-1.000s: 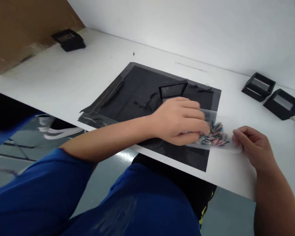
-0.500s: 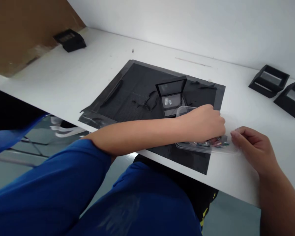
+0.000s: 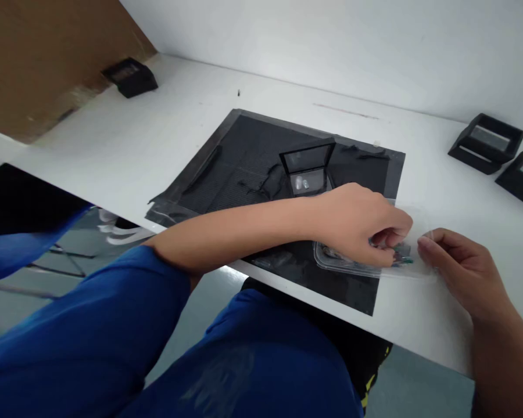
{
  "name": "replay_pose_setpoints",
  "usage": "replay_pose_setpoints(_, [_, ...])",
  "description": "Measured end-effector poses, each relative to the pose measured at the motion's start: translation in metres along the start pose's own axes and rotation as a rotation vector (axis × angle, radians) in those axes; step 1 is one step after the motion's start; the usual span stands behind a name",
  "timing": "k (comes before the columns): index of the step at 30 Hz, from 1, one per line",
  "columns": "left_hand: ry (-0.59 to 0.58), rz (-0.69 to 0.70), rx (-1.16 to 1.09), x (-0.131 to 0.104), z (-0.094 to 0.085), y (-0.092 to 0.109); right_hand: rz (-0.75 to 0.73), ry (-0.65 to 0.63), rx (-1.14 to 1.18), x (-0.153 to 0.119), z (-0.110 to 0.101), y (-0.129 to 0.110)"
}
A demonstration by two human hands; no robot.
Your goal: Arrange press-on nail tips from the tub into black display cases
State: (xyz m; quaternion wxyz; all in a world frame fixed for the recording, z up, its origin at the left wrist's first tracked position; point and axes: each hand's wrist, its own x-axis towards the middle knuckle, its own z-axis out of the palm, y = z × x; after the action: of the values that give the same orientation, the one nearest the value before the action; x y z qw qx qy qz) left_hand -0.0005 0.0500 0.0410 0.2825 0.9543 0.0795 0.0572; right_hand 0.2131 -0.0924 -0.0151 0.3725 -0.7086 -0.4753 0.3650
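Note:
My left hand reaches across into a clear plastic container of small coloured parts, its fingertips pinched among them. My right hand rests at the container's right edge with its fingers curled against the clear plastic. The container sits at the front right corner of a black mat on the white table. Behind my left hand an open small black box stands on the mat with two small clear pieces inside.
Two more black boxes sit at the far right of the table. Another black box lies at the back left beside a brown cardboard sheet. The table's front edge runs just below my hands.
My left hand slid right and deeper into the clear container, uncovering the open black box behind it. My right hand stayed at the container's right edge.

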Motion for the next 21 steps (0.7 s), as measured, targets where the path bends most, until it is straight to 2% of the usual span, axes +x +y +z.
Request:
replay_pose_setpoints(6, [-0.021,-0.011,-0.046,0.001,0.001,-0.004,0.015,0.009,-0.015,-0.001,-0.001,0.003])
replay_pose_setpoints(11, [0.021,-0.021,0.101,-0.001,-0.006,-0.006,0.022,0.019,-0.025,-0.001,-0.001,0.006])
replay_pose_setpoints(13, [-0.031,-0.009,0.161,-0.004,-0.012,-0.007,0.027,0.012,-0.03,-0.001,-0.001,0.008])
replay_pose_setpoints(18, [-0.296,-0.003,0.239,-0.007,-0.016,-0.008,0.024,-0.019,-0.06,-0.003,-0.003,0.009])
replay_pose_setpoints(21, [-0.331,0.028,0.195,-0.006,-0.01,-0.009,0.029,-0.015,-0.078,-0.003,-0.004,0.01])
